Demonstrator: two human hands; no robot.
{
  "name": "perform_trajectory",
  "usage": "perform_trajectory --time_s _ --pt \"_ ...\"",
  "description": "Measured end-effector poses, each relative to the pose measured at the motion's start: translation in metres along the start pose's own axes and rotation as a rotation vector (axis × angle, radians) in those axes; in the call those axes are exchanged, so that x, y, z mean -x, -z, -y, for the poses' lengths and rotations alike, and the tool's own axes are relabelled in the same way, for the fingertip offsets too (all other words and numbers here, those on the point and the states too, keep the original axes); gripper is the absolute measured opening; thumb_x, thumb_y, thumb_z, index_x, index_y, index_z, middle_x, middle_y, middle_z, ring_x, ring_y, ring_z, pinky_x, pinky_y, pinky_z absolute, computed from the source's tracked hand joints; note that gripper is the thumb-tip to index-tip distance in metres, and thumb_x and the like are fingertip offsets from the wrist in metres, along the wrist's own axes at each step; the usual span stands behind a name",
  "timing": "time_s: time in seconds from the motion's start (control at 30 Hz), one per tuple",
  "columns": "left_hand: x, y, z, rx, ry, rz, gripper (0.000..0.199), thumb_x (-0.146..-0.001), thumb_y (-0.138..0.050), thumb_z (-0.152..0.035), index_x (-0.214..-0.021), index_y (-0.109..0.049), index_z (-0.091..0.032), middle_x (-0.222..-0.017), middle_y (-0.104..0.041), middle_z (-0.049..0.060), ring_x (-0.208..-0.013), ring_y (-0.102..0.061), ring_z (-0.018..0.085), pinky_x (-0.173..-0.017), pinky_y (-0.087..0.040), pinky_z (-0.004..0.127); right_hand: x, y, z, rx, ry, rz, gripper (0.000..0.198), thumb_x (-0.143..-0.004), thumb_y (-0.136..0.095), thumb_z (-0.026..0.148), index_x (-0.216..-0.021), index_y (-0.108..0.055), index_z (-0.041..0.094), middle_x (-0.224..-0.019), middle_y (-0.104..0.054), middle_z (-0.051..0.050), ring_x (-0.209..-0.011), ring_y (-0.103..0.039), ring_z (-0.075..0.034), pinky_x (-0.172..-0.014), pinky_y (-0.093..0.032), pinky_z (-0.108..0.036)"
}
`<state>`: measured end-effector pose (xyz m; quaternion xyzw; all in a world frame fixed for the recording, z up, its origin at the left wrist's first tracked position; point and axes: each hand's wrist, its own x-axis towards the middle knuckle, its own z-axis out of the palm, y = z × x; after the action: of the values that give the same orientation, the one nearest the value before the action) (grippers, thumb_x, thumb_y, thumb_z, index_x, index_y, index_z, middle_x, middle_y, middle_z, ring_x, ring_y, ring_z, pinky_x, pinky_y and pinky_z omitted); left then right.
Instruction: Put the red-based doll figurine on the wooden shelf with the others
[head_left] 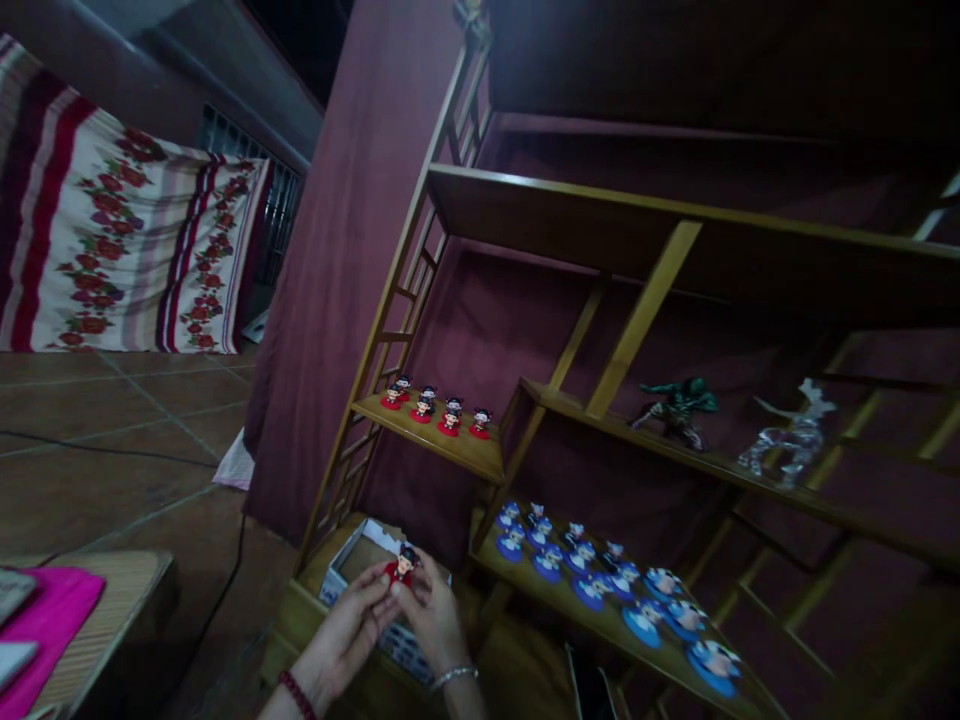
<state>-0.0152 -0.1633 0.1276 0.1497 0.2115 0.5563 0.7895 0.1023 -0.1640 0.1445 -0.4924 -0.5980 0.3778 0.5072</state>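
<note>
Lining wooden shelves (570, 191), figurines (450, 418) stand near maroon drapery (315, 260) above tiled floor (157, 405).

Dim room with mauve drapery

A wooden shelf unit (646, 318) stands against mauve drapery (311, 270); at left a flower-patterned cloth (146, 245) hangs before a barred opening (281, 218), above brown floor tiles (82, 412) crossed by a dark cable (97, 443), with a wood-topped table (124, 595) in the near corner

No text, label or number can be read.
</note>
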Motion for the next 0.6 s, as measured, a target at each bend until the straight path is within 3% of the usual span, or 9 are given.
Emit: perform_trajectory --time_s 0.13,0.27,0.6 --pt "0.027 -0.010 -0.006 0.021 -0.032 0.034 0.014 -0.072 -0.061 0.000 -0.082 -0.063 -0.010 -0.082 -0.069 0.009 -0.072 -0.067 0.015 -0.075 -0.052 0.026 0.018 -0.001 0.026 -0.010 0.046 0.053 0.045 -0.070 -0.066 0.040 -0.109 -0.059 0.019 -0.102 -0.069 -0.009 -0.094 -0.065 -0.023 -0.084 -0.051 -0.036" --pt "0.050 -0.013 -0.009 0.004 -0.051 0.068 0.013 -0.075 -0.059 0.000 -0.083 -0.062 -0.009 -0.084 -0.069 0.010 -0.074 -0.066 0.015 -0.077 -0.051 0.026 0.036 -0.004 0.044 0.016 0.087 -0.026 0.046 -0.071 -0.062 0.046 -0.106 -0.060 0.017 -0.099 -0.069 -0.011 -0.095 -0.065 -0.022 -0.086 -0.050 -0.036" --pt "0.093 -0.030 -0.011 -0.057 -0.057 0.109 0.013 -0.077 -0.055 0.001 -0.082 -0.061 -0.010 -0.082 -0.068 0.008 -0.073 -0.065 0.013 -0.077 -0.051 0.026 0.059 0.002 0.067 0.189 0.142 -0.087 0.043 -0.072 -0.058 0.040 -0.106 -0.061 0.014 -0.094 -0.070 -0.009 -0.083 -0.066 -0.019 -0.078 -0.052 -0.033"
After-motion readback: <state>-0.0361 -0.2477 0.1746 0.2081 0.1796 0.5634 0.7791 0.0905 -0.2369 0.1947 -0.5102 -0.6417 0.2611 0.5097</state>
